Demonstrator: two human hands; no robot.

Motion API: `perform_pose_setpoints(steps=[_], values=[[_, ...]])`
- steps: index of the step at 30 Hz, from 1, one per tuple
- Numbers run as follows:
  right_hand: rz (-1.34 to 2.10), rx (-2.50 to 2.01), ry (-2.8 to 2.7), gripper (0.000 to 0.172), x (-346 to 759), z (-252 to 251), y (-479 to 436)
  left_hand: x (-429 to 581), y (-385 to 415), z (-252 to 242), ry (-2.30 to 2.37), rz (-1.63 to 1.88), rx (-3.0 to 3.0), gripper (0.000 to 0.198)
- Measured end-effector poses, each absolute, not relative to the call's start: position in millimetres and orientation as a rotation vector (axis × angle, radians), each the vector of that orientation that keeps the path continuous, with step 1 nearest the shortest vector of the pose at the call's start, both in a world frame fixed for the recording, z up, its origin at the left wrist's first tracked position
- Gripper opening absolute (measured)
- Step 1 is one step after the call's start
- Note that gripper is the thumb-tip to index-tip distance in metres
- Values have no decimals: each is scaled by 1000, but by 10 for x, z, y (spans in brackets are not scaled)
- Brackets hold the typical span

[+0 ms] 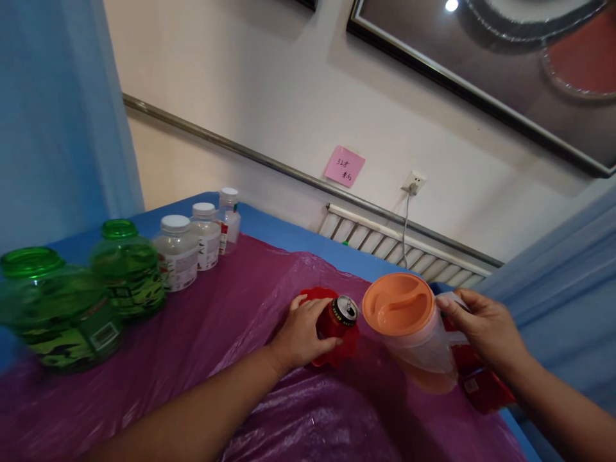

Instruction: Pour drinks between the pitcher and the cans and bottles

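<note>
My left hand (302, 333) is wrapped round a red drink can (332, 321) with an opened silver top. Beneath the can a red scalloped dish or funnel-like piece (349, 346) shows; its full shape is hidden. On the right, my right hand (491, 324) grips the handle of a clear plastic pitcher (418, 359) with an orange lid (399, 303). Some brownish liquid shows low inside the pitcher, which leans toward the can. The pitcher and the can look close but apart. Behind my right hand stands a red container (484, 385), partly covered.
At the left stand two green jars (62, 314) and several clear bottles with white caps (179, 253). Purple plastic sheeting (231, 333) covers the blue table (274, 224). Behind are a radiator (366, 240), a socket with a cord (414, 183) and a blue curtain (568, 276).
</note>
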State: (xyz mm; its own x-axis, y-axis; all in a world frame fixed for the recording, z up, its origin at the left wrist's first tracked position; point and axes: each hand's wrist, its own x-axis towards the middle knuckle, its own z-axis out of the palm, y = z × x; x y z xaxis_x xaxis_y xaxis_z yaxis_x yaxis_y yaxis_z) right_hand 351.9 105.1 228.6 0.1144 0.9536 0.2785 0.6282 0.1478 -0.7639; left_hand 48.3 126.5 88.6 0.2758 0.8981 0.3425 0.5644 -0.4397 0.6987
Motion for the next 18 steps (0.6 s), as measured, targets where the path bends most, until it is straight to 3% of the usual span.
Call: perform_pose_setpoints(steps=[18], values=[[411,-1587,-1685,42,3522,2340,1085,482,1251,884,1278,1017,2095,77]])
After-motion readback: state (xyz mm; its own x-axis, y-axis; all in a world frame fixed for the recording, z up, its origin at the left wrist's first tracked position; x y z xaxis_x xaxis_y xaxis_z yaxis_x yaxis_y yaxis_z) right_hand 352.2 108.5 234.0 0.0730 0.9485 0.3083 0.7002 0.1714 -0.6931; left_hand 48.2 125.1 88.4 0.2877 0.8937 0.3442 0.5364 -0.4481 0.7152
